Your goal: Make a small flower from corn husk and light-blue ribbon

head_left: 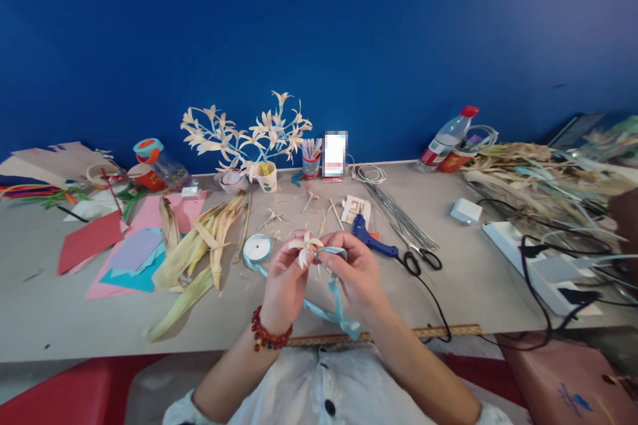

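Between my two hands, above the front of the table, is a small cream flower (pixel 306 247) with narrow pointed petals. My left hand (pixel 285 279) pinches it near its base. In the fingers of my right hand (pixel 357 271) is a light blue ribbon (pixel 335 252), pulled up against the flower. Its loose length hangs below my hands and runs left to a ribbon spool (pixel 258 248) lying on the table. The flower's stem is mostly hidden behind my fingers.
Finished cream flowers (pixel 269 126) stand in paper cups at the back. Right of my hands lie a blue glue gun (pixel 371 238), scissors (pixel 421 260) and wires (pixel 401 212). Corn husks (pixel 192 255) and coloured paper (pixel 132 252) lie left. A power strip (pixel 528 269) sits far right.
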`<act>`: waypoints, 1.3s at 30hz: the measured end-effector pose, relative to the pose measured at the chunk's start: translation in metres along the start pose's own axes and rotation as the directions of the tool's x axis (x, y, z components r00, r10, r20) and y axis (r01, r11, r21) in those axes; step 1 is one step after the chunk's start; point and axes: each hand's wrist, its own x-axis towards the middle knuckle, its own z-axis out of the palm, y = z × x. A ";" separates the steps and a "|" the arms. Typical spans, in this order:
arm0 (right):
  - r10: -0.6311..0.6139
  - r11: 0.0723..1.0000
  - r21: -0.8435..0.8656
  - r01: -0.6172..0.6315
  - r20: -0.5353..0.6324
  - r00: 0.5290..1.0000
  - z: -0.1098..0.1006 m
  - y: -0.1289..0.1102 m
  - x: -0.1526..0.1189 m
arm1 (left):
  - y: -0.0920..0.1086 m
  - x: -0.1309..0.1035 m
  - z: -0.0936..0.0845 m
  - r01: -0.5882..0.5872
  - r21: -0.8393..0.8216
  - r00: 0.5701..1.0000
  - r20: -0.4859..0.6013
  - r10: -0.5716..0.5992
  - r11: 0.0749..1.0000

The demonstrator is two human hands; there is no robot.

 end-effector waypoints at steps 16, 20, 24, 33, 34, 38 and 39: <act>-0.030 1.000 -0.009 0.030 -0.033 0.999 0.010 -0.002 -0.003 | 0.002 -0.001 -0.004 0.025 -0.003 0.998 -0.058 -0.026 1.000; -0.015 1.000 -0.026 0.016 0.020 1.000 0.008 -0.003 -0.002 | 0.002 0.001 -0.008 0.025 -0.015 0.999 -0.044 -0.026 1.000; -0.059 0.997 -0.039 0.059 0.011 0.998 0.009 -0.002 -0.002 | 0.003 0.000 -0.008 0.027 -0.005 0.998 -0.057 -0.027 1.000; -0.236 0.939 -0.260 0.224 -0.015 0.972 0.011 0.005 -0.010 | -0.003 -0.008 -0.007 0.042 -0.014 0.991 -0.129 -0.043 0.999; -0.249 0.931 -0.276 0.237 -0.009 0.968 0.010 0.005 -0.011 | -0.003 -0.009 -0.006 0.040 -0.015 0.989 -0.142 -0.042 0.999; -0.249 0.938 -0.246 0.243 0.006 0.968 0.006 0.007 -0.014 | -0.001 -0.011 -0.004 0.040 -0.006 0.987 -0.153 -0.041 0.999; -0.235 0.946 -0.228 0.230 0.006 0.972 0.005 0.007 -0.015 | 0.000 -0.011 -0.004 0.039 0.001 0.989 -0.142 -0.038 0.999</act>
